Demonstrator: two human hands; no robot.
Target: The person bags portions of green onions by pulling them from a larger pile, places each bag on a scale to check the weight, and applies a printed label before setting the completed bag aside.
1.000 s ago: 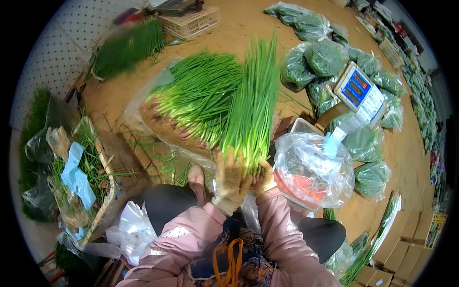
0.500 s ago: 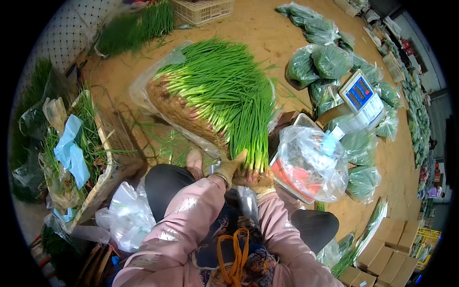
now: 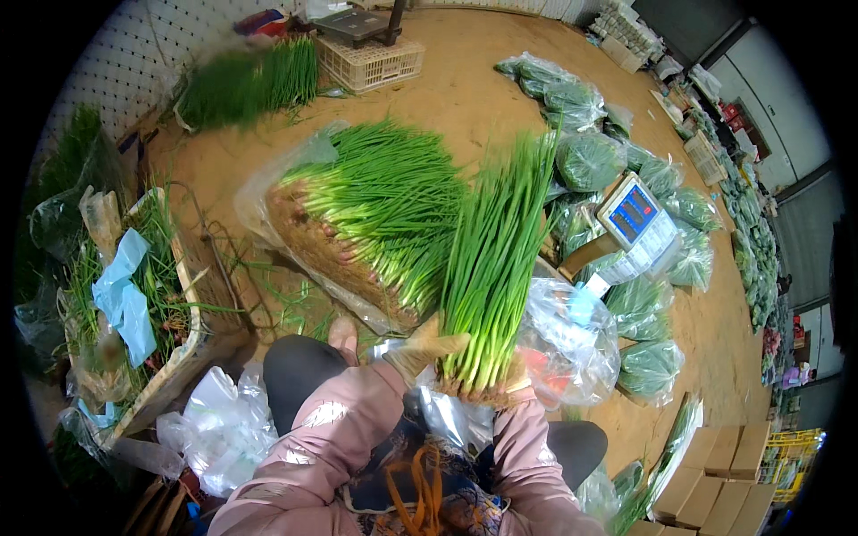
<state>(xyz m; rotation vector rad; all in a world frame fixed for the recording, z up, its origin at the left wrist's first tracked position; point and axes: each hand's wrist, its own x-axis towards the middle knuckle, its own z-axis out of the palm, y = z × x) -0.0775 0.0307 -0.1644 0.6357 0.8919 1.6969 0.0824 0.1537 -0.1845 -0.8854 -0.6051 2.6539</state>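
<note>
A thick bunch of scallions (image 3: 494,277) stands nearly upright between my hands, green tops away from me and pale root ends toward me. My left hand (image 3: 416,357), in a tan glove, grips its lower left side with the thumb laid across the stalks. On the lower right side, my right hand (image 3: 517,380) holds the same bunch, its fingers mostly hidden by stalks. Just left of the bunch lies a broad pile of scallions (image 3: 375,205) on a clear plastic sheet (image 3: 259,192), with soil-covered roots along its near left edge.
To the right, a clear plastic bag (image 3: 572,335) lies beside a digital scale display (image 3: 630,214). Beyond are bagged greens (image 3: 590,161). A crate (image 3: 183,313) of trimmings stands left, and white plastic bags (image 3: 223,429) lie by my knee. Cardboard boxes (image 3: 715,473) sit lower right.
Both hands have lifted the bunch of scallions from the right end of the pile, bringing it more upright and apart from the rest. The view has shifted, showing more of the far floor.
</note>
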